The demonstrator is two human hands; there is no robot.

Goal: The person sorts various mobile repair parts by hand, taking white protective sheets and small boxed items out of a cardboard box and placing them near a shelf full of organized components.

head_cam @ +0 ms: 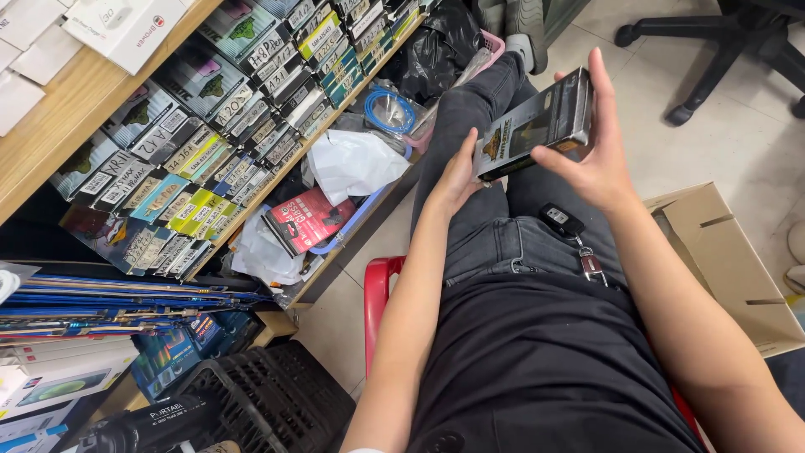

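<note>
Here, box (537,126) sits between left hand (457,180) and right hand (591,159).

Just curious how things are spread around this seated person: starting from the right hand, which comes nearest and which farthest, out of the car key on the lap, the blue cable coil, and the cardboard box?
1. Car key: on the lap, just below the right hand.
2. Cardboard box: on the floor, right side.
3. Blue cable coil: left, on the shelf.

Tiled floor (721,143), wood shelf (75,109), office chair (721,33)
</note>
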